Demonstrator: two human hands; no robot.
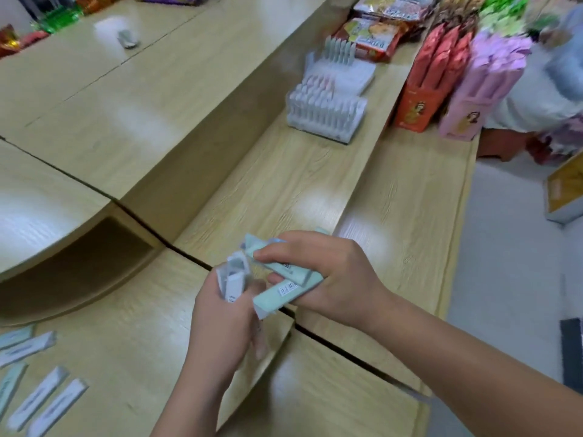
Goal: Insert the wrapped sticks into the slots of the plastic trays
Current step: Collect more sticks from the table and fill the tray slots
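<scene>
Near centre, above the counter (315, 184): both hands meet, each closed on wrapped sticks.
Left hand (220, 313): fingers clenched round a small upright bunch of white wrapped sticks (234, 280); motion blur stops me counting them, I guess three or four.
Right hand (325, 275): fingers grasping mint-green wrapped sticks (284, 294), at least two, laid crosswise under the palm, a barcode label facing up.
Loose sticks (47, 402): near left on the counter, lying flat and apart; I count six in view, some cut by the frame edge.
Plastic trays (325, 111): far centre-right, well apart from the hands; white slotted racks, two or three stacked in steps, slots mostly filled already.
Handling, as I judge it: sticks look light, slim and fairly stiff in a smooth wrapper that may slide within a bunch; best pinched singly near one end so the other end can drop upright into a slot. Squeezing mid-length risks bending.
Red packet box (419, 105): one, right of the trays, packets standing in it.
Pink packet box (467, 118): one, just beside the red.
Snack bags (372, 36): several at far right, count unclear.
</scene>
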